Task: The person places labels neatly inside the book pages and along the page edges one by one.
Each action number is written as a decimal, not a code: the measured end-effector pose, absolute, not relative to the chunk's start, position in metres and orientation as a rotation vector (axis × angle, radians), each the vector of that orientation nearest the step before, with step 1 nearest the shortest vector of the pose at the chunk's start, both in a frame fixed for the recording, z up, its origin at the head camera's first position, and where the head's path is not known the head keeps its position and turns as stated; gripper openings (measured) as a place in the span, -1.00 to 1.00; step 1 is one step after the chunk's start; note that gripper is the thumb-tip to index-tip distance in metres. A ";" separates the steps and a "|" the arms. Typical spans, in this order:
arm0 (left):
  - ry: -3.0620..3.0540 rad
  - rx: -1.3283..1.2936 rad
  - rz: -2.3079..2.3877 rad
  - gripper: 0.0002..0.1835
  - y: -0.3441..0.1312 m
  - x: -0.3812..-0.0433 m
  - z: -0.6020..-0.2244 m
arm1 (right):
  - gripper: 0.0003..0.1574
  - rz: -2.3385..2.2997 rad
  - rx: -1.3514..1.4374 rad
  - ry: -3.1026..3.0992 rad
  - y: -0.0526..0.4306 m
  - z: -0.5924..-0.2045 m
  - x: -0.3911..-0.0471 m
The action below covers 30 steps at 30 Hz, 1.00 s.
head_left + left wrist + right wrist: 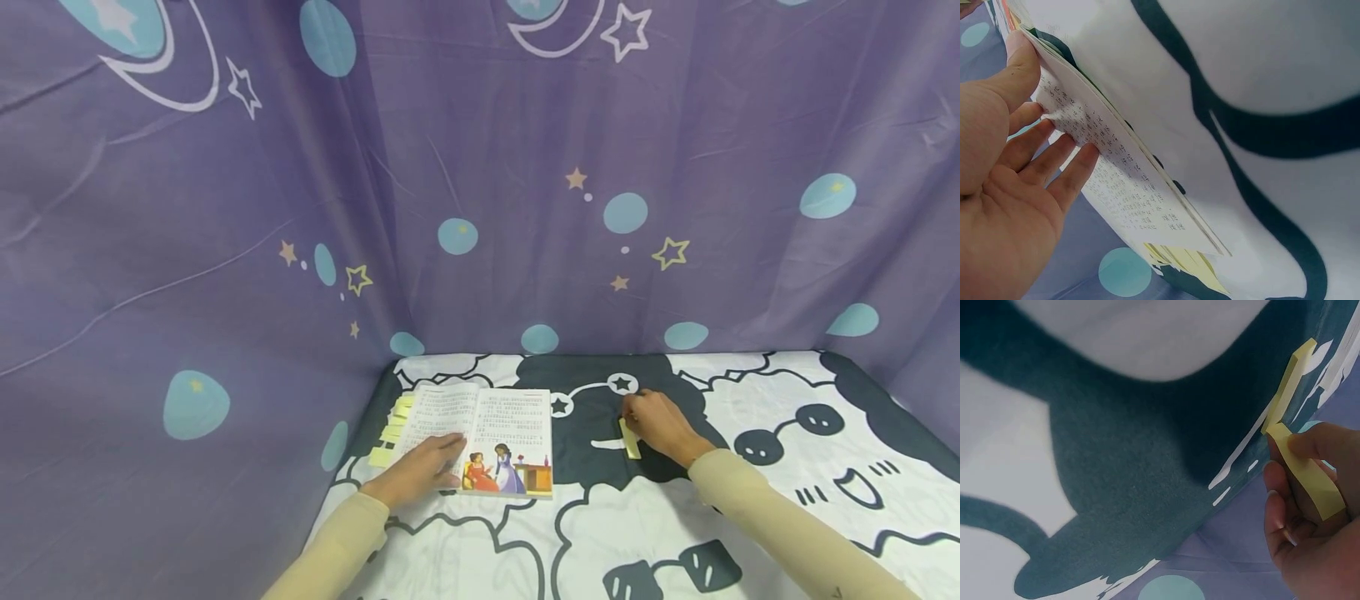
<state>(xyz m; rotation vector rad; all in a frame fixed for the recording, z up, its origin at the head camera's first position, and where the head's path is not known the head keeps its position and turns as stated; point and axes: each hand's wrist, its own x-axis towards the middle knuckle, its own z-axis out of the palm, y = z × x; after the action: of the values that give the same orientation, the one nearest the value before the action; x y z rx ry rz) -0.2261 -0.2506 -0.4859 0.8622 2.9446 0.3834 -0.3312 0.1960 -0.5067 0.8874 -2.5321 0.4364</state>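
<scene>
An open book (516, 414) with printed text and a coloured picture of two figures lies on the patterned cloth. My left hand (429, 468) rests on its left page near the lower middle; in the left wrist view its fingers (1079, 169) lie fairly straight against the page (1129, 187). Yellow sticky tabs (381, 456) stick out along the book's left edge. To the right of the book, my right hand (662, 423) pinches a yellow sticky note (1310, 472) between thumb and fingers. One end of that strip meets a narrow yellow sticky-note pad (1290, 384) on the dark cloth.
The cloth (435, 558) is white and dark, with cartoon faces and sunglasses. A purple curtain (480, 150) with moons, stars and blue dots hangs behind and along the left side. Another curtain section (930, 350) borders the cloth at right.
</scene>
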 end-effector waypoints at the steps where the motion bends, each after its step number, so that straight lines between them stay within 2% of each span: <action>1: 2.945 0.859 0.381 -0.23 -0.251 -0.226 -0.486 | -0.76 0.444 0.889 -2.533 0.196 -0.506 -0.331; 12: 2.951 0.849 0.372 -0.21 -0.255 -0.229 -0.489 | -0.74 0.472 0.897 -2.553 0.196 -0.501 -0.331; 21: 2.932 0.859 0.390 -0.21 -0.254 -0.227 -0.484 | -0.81 0.467 0.880 -2.583 0.195 -0.499 -0.334; 30: 2.926 0.862 0.381 -0.20 -0.252 -0.228 -0.484 | -0.79 0.488 0.930 -2.432 0.177 -0.499 -0.337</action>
<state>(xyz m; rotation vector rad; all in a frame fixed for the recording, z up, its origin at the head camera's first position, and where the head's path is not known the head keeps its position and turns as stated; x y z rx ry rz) -0.2276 -0.2522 -0.4842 0.8619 2.9256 0.3813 -0.3373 0.1766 -0.4988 0.9299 -2.4320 0.4875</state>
